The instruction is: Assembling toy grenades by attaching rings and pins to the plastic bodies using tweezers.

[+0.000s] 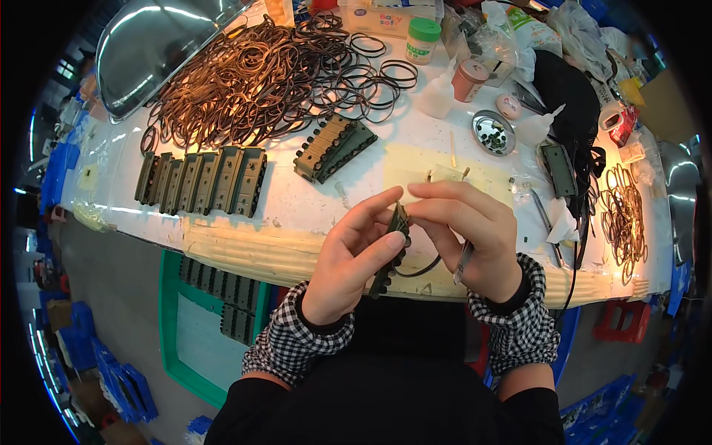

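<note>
My left hand (363, 256) is closed around a dark green toy tank hull (382, 280) with small wheels along its side. The hull is held upright and tilted, one end near the fingertips. Against that upper end, my right hand (475, 233) has its fingertips bent together; whatever they pinch is hidden. A slim, shiny tool (463, 261) is tucked in the right palm. Between the hands hangs a thin dark rubber track loop (424, 271); where its upper part goes is hidden. Beyond the hands, two green hulls with wheels (335, 148) lie stacked on the table.
A row of green hulls (200, 182) stands at left, below a large pile of track loops (230, 81). A dish of small dark parts (493, 133), a green-lidded jar (423, 41) and tweezers (545, 215) lie to the right. A teal tray (170, 326) sits below the table edge.
</note>
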`<state>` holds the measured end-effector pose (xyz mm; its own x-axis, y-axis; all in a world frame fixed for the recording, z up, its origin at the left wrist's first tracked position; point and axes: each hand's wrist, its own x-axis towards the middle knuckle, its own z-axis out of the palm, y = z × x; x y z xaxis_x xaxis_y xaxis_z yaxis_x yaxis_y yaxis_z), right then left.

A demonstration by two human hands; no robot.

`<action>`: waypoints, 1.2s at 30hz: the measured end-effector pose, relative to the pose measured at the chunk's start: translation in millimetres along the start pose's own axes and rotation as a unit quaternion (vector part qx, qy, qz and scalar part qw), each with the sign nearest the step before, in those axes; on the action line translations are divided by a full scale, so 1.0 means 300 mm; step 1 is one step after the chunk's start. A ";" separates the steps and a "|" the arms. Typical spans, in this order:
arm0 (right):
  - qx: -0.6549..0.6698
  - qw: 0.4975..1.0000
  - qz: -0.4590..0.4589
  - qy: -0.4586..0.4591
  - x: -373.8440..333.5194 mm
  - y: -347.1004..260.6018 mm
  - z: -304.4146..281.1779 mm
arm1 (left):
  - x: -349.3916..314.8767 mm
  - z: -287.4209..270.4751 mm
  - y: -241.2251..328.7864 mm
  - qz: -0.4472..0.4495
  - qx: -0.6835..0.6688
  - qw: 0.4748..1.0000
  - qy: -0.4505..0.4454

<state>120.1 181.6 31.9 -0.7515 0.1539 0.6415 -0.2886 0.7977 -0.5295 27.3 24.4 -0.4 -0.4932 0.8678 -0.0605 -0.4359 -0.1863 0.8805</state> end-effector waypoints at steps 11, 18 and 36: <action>0.082 0.973 0.212 0.032 -0.030 -0.098 0.078 | 0.012 0.023 -0.042 0.122 0.003 0.986 0.112; 0.083 0.978 0.189 0.000 -0.031 -0.093 0.097 | 0.007 0.018 -0.049 0.147 0.056 0.979 0.126; 0.025 0.988 0.149 -0.042 -0.021 -0.068 0.057 | 0.020 0.012 -0.004 -0.008 -0.083 0.993 0.086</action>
<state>120.7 154.4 29.1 -0.8539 0.3266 0.4053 -0.0748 0.6936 -0.7165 27.6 31.6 -0.2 -0.5999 0.7829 -0.1648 -0.5555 -0.2594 0.7901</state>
